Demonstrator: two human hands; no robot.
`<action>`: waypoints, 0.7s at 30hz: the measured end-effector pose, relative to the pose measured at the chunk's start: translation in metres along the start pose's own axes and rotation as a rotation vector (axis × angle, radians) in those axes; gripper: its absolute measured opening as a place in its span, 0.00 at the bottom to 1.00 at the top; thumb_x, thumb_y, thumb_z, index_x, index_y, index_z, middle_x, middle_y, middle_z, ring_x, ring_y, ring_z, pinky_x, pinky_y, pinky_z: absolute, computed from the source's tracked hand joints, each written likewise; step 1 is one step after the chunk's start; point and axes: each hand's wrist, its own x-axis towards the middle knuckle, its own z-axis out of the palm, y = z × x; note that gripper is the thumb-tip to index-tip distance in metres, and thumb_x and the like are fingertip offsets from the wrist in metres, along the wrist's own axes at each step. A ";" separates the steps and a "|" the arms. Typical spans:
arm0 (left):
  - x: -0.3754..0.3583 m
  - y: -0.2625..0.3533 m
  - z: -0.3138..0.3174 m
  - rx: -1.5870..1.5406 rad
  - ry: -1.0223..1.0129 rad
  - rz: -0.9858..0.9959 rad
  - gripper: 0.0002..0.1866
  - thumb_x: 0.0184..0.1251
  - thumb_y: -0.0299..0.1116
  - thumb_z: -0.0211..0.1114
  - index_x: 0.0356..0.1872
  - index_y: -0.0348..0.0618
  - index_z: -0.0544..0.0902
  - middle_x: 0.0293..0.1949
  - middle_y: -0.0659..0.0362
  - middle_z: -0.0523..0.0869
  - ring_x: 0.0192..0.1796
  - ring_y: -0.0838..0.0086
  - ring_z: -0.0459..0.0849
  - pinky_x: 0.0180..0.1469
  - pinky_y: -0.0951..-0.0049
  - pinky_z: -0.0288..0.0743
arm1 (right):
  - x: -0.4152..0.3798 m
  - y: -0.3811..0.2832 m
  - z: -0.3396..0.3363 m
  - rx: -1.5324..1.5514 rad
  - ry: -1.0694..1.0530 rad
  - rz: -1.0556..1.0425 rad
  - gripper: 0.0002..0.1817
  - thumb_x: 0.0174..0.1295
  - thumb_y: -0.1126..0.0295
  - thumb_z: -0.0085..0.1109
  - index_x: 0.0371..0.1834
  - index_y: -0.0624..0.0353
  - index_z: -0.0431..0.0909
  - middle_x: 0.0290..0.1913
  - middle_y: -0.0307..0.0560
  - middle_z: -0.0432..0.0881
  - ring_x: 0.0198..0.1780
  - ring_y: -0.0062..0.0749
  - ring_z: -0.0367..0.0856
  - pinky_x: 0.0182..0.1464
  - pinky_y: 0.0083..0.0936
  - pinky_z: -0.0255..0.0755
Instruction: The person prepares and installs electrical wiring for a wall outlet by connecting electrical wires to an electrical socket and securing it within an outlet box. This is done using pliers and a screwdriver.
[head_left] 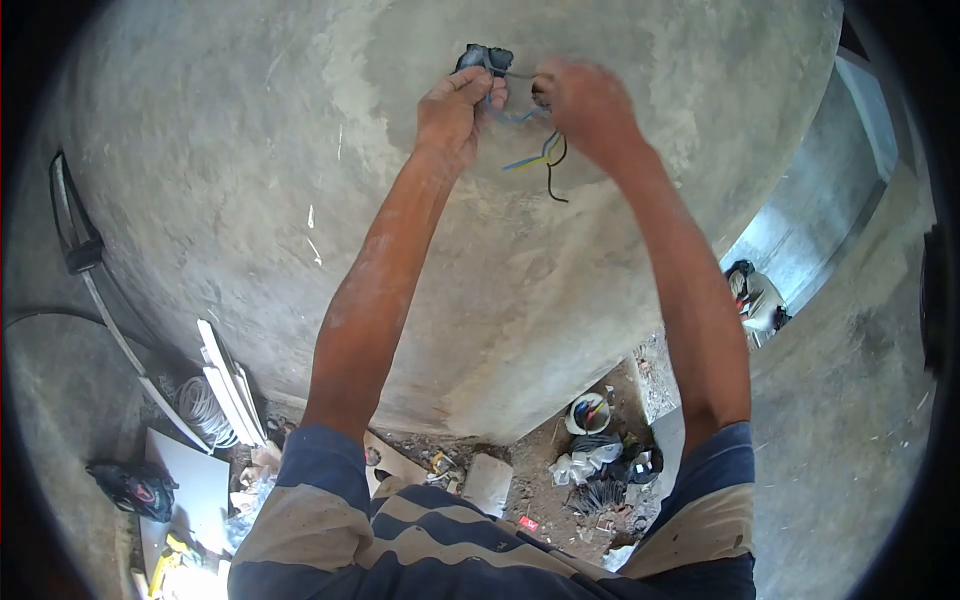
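A dark wall box [486, 56] is set into the grey plastered wall, with electrical wires coming out of it. My left hand [450, 112] is at the box's lower left, thumb and fingers pinched on the wires at its opening. To the right, my right hand [592, 108], smeared by motion, is closed around the same bundle. A blue wire [517, 118] sags between the two hands. Loose ends of blue, yellow-green and black wires [552, 160] hang below my right hand. Its fingertips are partly hidden.
White strips [228, 385] and a coil of pale cable [203, 408] lean at the wall's foot on the left. A bucket [588, 413] with tools stands below, beside plastic bags [590, 460] and rubble. Another person [757, 298] is far right.
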 end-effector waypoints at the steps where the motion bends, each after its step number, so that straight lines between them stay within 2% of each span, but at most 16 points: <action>1: 0.000 -0.001 -0.001 -0.004 -0.007 -0.003 0.12 0.72 0.25 0.58 0.52 0.31 0.75 0.41 0.51 0.84 0.39 0.71 0.84 0.41 0.76 0.84 | 0.008 0.006 -0.016 0.047 -0.045 0.084 0.08 0.64 0.65 0.54 0.37 0.54 0.81 0.33 0.51 0.84 0.42 0.50 0.83 0.46 0.44 0.72; 2: -0.001 -0.003 -0.001 0.034 -0.004 0.019 0.13 0.71 0.24 0.59 0.52 0.29 0.75 0.41 0.50 0.85 0.39 0.71 0.84 0.40 0.76 0.83 | 0.013 0.010 -0.027 0.093 -0.090 0.169 0.07 0.62 0.66 0.55 0.34 0.53 0.81 0.33 0.51 0.84 0.43 0.51 0.83 0.48 0.46 0.72; 6: -0.003 -0.003 0.000 0.088 -0.004 0.024 0.12 0.70 0.22 0.58 0.50 0.26 0.74 0.41 0.47 0.84 0.40 0.68 0.85 0.40 0.74 0.84 | 0.023 0.010 -0.030 0.155 -0.202 0.197 0.08 0.63 0.63 0.55 0.34 0.52 0.81 0.40 0.50 0.84 0.49 0.50 0.81 0.54 0.51 0.69; 8: 0.005 0.000 -0.008 0.027 -0.043 -0.031 0.12 0.71 0.24 0.57 0.50 0.27 0.75 0.41 0.48 0.85 0.40 0.68 0.86 0.40 0.73 0.84 | 0.012 -0.019 -0.027 -0.091 0.060 0.038 0.08 0.61 0.62 0.58 0.33 0.52 0.82 0.47 0.48 0.82 0.53 0.48 0.79 0.61 0.59 0.62; 9: 0.007 0.000 -0.012 -0.032 -0.084 -0.092 0.11 0.72 0.25 0.56 0.50 0.28 0.75 0.42 0.49 0.85 0.39 0.67 0.86 0.41 0.73 0.84 | 0.006 -0.035 -0.025 -0.092 0.056 0.033 0.08 0.61 0.62 0.58 0.33 0.52 0.82 0.47 0.48 0.82 0.53 0.48 0.79 0.61 0.59 0.62; 11: 0.007 0.005 -0.013 -0.107 -0.154 -0.152 0.11 0.73 0.27 0.56 0.50 0.29 0.76 0.42 0.50 0.85 0.39 0.68 0.86 0.41 0.73 0.84 | -0.005 -0.057 -0.020 -0.234 0.108 -0.156 0.06 0.60 0.63 0.60 0.35 0.50 0.83 0.51 0.45 0.79 0.55 0.44 0.77 0.64 0.65 0.55; 12: 0.006 0.007 -0.013 -0.175 -0.226 -0.217 0.11 0.73 0.28 0.55 0.49 0.30 0.77 0.43 0.51 0.86 0.38 0.68 0.86 0.42 0.73 0.84 | -0.009 -0.054 -0.012 -0.234 0.105 -0.154 0.06 0.60 0.63 0.60 0.35 0.50 0.83 0.51 0.45 0.79 0.55 0.44 0.77 0.64 0.65 0.55; 13: 0.007 0.004 -0.015 -0.177 -0.223 -0.225 0.11 0.73 0.28 0.55 0.49 0.30 0.77 0.43 0.51 0.86 0.38 0.68 0.86 0.42 0.73 0.84 | -0.014 -0.051 -0.003 -0.302 0.053 -0.148 0.06 0.59 0.63 0.61 0.37 0.49 0.83 0.50 0.45 0.79 0.55 0.43 0.77 0.65 0.64 0.55; 15: 0.012 0.000 -0.016 -0.277 -0.347 -0.231 0.11 0.73 0.29 0.55 0.48 0.32 0.78 0.45 0.53 0.86 0.40 0.67 0.87 0.42 0.71 0.84 | -0.019 -0.042 0.001 -0.372 -0.001 -0.139 0.07 0.58 0.64 0.63 0.39 0.49 0.83 0.49 0.44 0.80 0.54 0.42 0.77 0.65 0.64 0.55; 17: 0.015 -0.002 -0.018 -0.234 -0.312 -0.216 0.11 0.73 0.29 0.56 0.47 0.32 0.78 0.45 0.53 0.86 0.41 0.68 0.87 0.42 0.70 0.84 | -0.014 -0.034 -0.006 -0.203 -0.099 -0.108 0.12 0.56 0.64 0.67 0.43 0.48 0.81 0.50 0.38 0.80 0.61 0.42 0.73 0.68 0.63 0.52; 21: 0.011 0.001 -0.011 -0.143 -0.239 -0.183 0.10 0.72 0.28 0.57 0.47 0.32 0.78 0.44 0.52 0.87 0.44 0.69 0.87 0.44 0.71 0.84 | -0.015 -0.040 -0.020 -0.143 -0.195 -0.061 0.08 0.60 0.64 0.64 0.41 0.48 0.81 0.49 0.38 0.80 0.61 0.44 0.73 0.68 0.65 0.51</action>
